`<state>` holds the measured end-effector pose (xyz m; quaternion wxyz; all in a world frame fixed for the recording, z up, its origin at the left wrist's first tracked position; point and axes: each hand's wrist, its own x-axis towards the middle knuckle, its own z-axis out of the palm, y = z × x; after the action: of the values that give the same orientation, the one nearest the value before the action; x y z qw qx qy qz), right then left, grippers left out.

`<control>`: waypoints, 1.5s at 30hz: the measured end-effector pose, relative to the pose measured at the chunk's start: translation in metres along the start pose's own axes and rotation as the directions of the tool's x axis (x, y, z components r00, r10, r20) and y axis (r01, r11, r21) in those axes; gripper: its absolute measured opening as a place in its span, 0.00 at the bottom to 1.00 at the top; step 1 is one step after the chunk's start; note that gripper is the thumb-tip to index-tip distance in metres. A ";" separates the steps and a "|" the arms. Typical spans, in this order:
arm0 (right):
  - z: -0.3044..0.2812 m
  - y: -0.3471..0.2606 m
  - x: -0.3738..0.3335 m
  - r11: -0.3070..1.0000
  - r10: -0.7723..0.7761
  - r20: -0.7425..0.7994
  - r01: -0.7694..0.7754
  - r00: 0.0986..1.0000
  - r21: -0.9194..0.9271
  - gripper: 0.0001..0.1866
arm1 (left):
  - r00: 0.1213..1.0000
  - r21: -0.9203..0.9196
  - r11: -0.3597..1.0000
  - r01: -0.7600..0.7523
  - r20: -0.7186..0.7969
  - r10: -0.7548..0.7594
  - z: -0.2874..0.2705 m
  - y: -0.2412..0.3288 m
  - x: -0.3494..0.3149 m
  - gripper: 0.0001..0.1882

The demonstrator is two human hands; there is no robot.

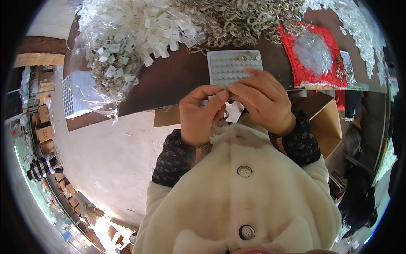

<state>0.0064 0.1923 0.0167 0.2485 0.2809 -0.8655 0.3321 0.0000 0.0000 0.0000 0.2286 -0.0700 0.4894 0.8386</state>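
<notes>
So both hands are working on something tiny just on the near side of the white tray. Left hand has thumb and forefinger pinched on it, right hand meets it at the fingertips with its other fingers raised and kinda blurry. The small metal-looking piece is mostly hidden, but a bit of it hangs under the left fingers.

What bugs me: that's right around the near edge of the counter. If the pinch slips, I'd bet the piece misses the tray and lands on the cream coat or the floor. The cardboard box sits low, right and nearer than the tray, so a bounce could end up there too.

Those raised right fingers look close to the tray (can't tell if they touch), so a knock could scatter the little bits in its far right corner. And the heap of metal pieces right behind the tray looks tangled, so tugging one could drag others in.
</notes>
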 end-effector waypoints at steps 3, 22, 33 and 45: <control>0.004 -0.002 -0.003 0.995 0.062 0.008 -0.062 0.998 0.077 0.18 | 0.997 -0.017 0.996 -0.082 -0.012 0.082 0.006 0.004 0.001 0.13; 0.019 0.000 -0.011 0.972 0.097 -0.106 -0.071 0.990 0.225 0.16 | 0.663 0.804 -0.585 -0.107 0.496 0.560 -0.054 0.076 0.086 0.10; 0.009 -0.004 -0.010 0.942 0.214 -0.101 -0.178 0.971 0.285 0.11 | 0.477 0.793 -0.529 -0.303 0.607 0.636 -0.053 0.082 0.079 0.10; 0.010 -0.018 -0.012 0.116 0.568 0.224 -0.346 0.792 0.931 0.08 | 0.827 0.251 0.788 -0.563 0.193 0.529 0.005 -0.009 0.012 0.15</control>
<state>0.0241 0.1773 0.0106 -0.0022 0.0562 -0.5090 0.8589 -0.0060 0.0117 -0.0087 0.0113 0.1569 0.5953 0.7880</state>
